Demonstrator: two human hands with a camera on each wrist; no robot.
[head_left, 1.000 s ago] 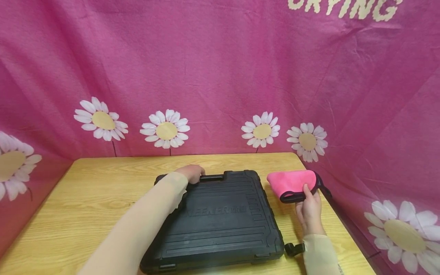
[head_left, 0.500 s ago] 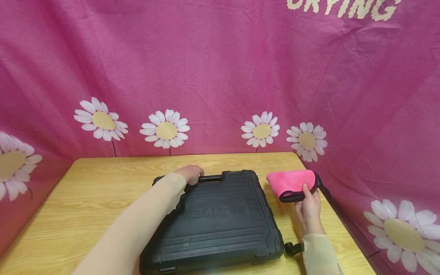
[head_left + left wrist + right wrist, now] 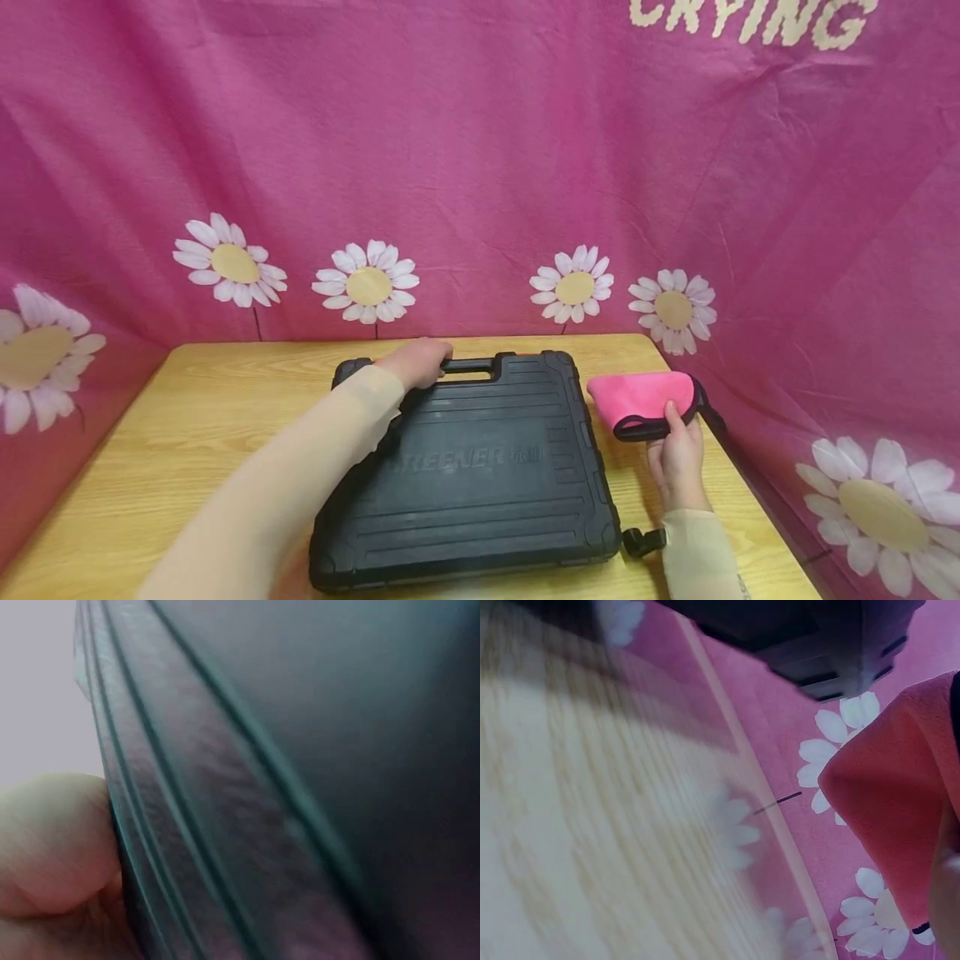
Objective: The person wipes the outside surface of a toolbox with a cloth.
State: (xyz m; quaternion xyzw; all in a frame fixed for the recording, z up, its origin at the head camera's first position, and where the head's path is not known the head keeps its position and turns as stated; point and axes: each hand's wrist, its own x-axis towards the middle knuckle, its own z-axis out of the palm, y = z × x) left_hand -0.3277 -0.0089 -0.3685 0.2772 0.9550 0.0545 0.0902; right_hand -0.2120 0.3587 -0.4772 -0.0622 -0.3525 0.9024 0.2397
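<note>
A black hard plastic tool case [image 3: 468, 500] with raised lettering lies in front of me, its far, handle edge tipped up. My left hand [image 3: 420, 363] grips that far edge beside the handle [image 3: 472, 365], its fingertips hidden behind it. Thin orange-red bits show behind the edge. The ridged case surface [image 3: 225, 780] fills most of the left wrist view, blurred. To the right of the case, my right hand [image 3: 678, 454] holds a folded pink cloth [image 3: 637, 398] with black trim, the thumb on top. The right wrist view shows the cloth [image 3: 892, 780] and a dark case corner [image 3: 832, 652] raised above the table.
The wood-grain table [image 3: 225, 417] reaches back to a pink curtain [image 3: 480, 167] printed with daisies. A small black device [image 3: 643, 542] sits at my right wrist, close to the case's near right corner.
The far edge of the case has come up with my left hand, and orange-red bits have appeared behind it. The right hand and pink cloth stay almost where they were.
</note>
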